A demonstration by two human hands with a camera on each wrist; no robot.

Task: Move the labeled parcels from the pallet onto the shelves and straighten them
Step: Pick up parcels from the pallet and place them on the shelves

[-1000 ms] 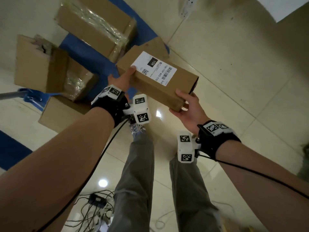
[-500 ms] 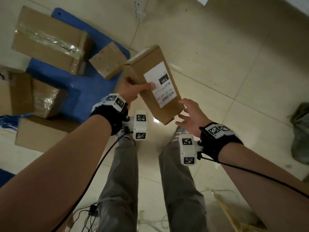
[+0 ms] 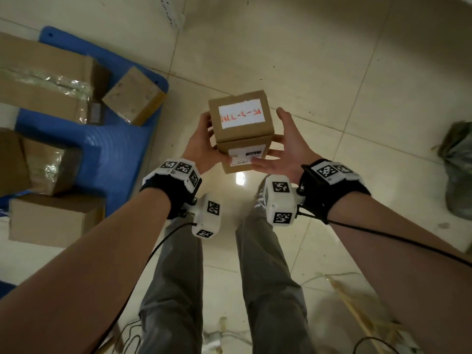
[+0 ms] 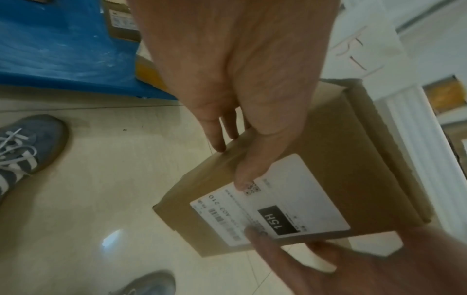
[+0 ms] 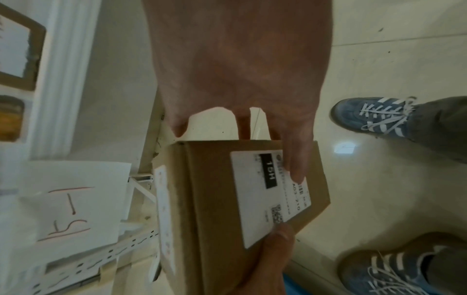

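Note:
A brown cardboard parcel (image 3: 242, 131) stands on end in the air over the tiled floor, between my two hands. Its top end carries a white label with red handwriting. The side facing me bears a printed label marked "15H" (image 4: 275, 221). My left hand (image 3: 205, 144) grips the parcel's left side, thumb on the printed label (image 4: 247, 175) and fingers behind. My right hand (image 3: 283, 149) holds the right side, its thumb (image 5: 295, 165) lying on the same label. The far side of the parcel is hidden.
A blue pallet (image 3: 115, 154) lies at the left with several cardboard boxes (image 3: 46, 80) on it. White shelf posts (image 5: 63, 79) and a paper sign (image 5: 73, 203) are near the parcel. A dark bag (image 3: 457, 169) sits at right. Cables (image 3: 122, 335) lie by my feet.
The parcel has swung from lying slanted in my left hand to standing on end. My right hand, off it half a second ago, now holds it again. The pallet has slid leftward in view.

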